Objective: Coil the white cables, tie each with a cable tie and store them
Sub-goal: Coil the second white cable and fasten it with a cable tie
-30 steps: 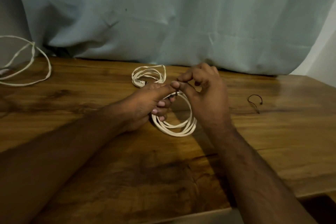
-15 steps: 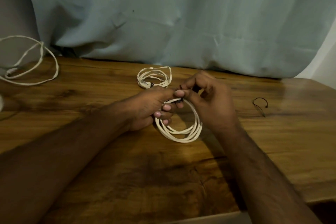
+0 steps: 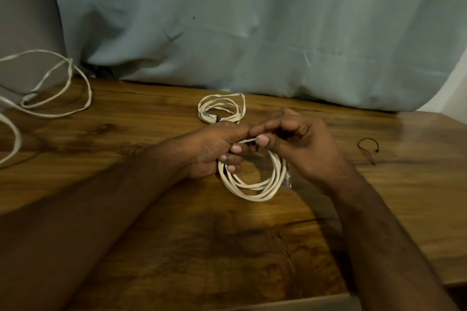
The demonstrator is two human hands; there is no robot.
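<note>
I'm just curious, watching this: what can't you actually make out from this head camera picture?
- Cable tie on the held coil: hidden between left hand and right hand; whether it is closed is unclear.
- Loose cable: cut off by the left edge.
- Far coil: its dark band is too small to identify.

We saw a wooden tabletop [image 3: 106,149] filling the lower frame, brown, glossy, with dark grain streaks and a big darker patch toward the near edge. Its right part caught a pale sheen. A pale blue-grey curtain [image 3: 252,28] hung behind it, creased and folded, its hem resting on the tabletop's far edge. Left of the curtain we noted a plain grey wall [image 3: 22,7]; at far right, a strip of lighter wall [image 3: 457,88]. A paler ledge [image 3: 303,303] ran under the tabletop's near edge. Light was dim and warm, source not visible.
</note>
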